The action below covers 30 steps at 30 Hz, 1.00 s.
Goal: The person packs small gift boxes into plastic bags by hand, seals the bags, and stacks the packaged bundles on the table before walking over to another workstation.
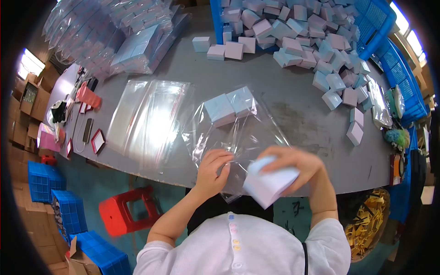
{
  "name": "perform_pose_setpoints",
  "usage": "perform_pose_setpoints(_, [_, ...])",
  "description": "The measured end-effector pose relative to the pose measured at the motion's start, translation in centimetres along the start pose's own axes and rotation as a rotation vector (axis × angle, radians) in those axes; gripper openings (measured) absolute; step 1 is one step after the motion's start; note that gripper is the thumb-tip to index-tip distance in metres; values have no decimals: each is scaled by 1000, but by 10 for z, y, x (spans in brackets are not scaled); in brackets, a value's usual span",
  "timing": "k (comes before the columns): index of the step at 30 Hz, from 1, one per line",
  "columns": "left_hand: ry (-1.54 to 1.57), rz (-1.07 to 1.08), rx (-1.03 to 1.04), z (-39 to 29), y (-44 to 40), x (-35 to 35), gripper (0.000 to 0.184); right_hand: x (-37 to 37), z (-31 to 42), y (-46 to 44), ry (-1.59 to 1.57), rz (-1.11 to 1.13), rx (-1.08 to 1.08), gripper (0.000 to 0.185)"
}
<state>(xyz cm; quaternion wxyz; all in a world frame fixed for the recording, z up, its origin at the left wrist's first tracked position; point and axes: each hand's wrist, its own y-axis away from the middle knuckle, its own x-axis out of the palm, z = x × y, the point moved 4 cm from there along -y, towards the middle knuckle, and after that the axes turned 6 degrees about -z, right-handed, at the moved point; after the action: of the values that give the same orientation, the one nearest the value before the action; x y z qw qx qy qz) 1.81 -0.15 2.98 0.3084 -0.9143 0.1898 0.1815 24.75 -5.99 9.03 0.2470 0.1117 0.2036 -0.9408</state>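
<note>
A clear plastic bag (250, 133) lies on the grey table in front of me, with two light blue and pink boxes (220, 109) side by side at its far end. My left hand (214, 170) is closed on the near left edge of the bag, thumb and fingers close together. In my right hand (293, 167), slightly blurred, are light blue and pink boxes (270, 185), held tilted above the table's front edge, by the bag's near right side. How many boxes the right hand holds is hard to make out.
Flat clear bags (149, 121) are stacked left of centre. Wrapped packs of boxes (137, 46) stand at the back left. Many loose boxes (293, 46) spill from a blue crate (373, 27) at the back right. A red stool (126, 211) stands below the table.
</note>
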Motion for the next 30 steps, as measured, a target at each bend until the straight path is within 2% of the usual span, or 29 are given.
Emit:
perform_pose_setpoints(1, [-1,-4,-5,1,2,1,19,27,6,-2,-22,107,15,76])
perform_pose_setpoints(4, [-303,244,177,24,26,28,18,38,7,2,-159,24,30,78])
perform_pose_setpoints(5, [-298,241,156,28,32,30,18,43,5,6,-171,36,42,78])
perform_pose_setpoints(7, [-224,221,121,30,33,29,18,39,5,11,-586,-95,-131,78])
perform_pose_setpoints(8, [-93,198,53,28,31,24,18,40,3,13,-623,-88,-135,78])
perform_pose_setpoints(9, [-88,192,51,24,30,20,18,43,3,14,-620,-84,-130,78])
perform_pose_setpoints(12, [60,2,-30,4,20,-3,21,54,-1,1,-128,-41,135,73])
perform_pose_setpoints(13, [61,-5,-29,-3,17,-6,21,62,-9,-2,145,-107,271,70])
perform_pose_setpoints(15, [-27,-234,107,-19,14,-17,20,81,-33,-11,674,-450,471,68])
perform_pose_setpoints(16, [-36,-172,151,-11,20,-15,34,93,-51,-16,673,-445,466,68])
perform_pose_setpoints(17, [-38,-175,148,-22,22,-15,34,102,-64,-18,748,-532,357,69])
perform_pose_setpoints(18, [-221,-185,84,-37,19,-14,47,106,-67,-26,825,-618,235,70])
perform_pose_setpoints(19, [-405,-192,17,-44,20,-15,61,111,-69,-39,826,-616,225,70])
perform_pose_setpoints(20, [-314,-149,-11,-36,30,-12,81,115,-73,-49,685,-653,276,70])
perform_pose_setpoints(21, [-317,-149,-11,-27,35,-11,81,116,-77,-59,545,-692,323,71])
perform_pose_setpoints(23, [-332,-445,-72,-9,44,-19,54,113,-100,-76,514,-719,261,72])
perform_pose_setpoints(25, [-183,-241,-354,46,66,-21,26,115,-118,-91,482,-744,199,73])
perform_pose_setpoints(26, [-187,-243,-347,44,64,-23,26,116,-121,-101,530,-733,137,74])
perform_pose_setpoints(27, [-106,-268,-242,37,63,-26,18,119,-129,-110,577,-719,79,74])
perform_pose_setpoints(28, [-26,-294,-134,28,61,-29,12,125,-205,-112,62,-828,146,76])
perform_pose_setpoints(29, [59,-220,-90,16,58,-28,14,124,-187,-119,61,-828,138,76])
perform_pose_setpoints(30, [77,-171,-34,11,57,-23,12,119,-164,-121,511,-878,201,79])
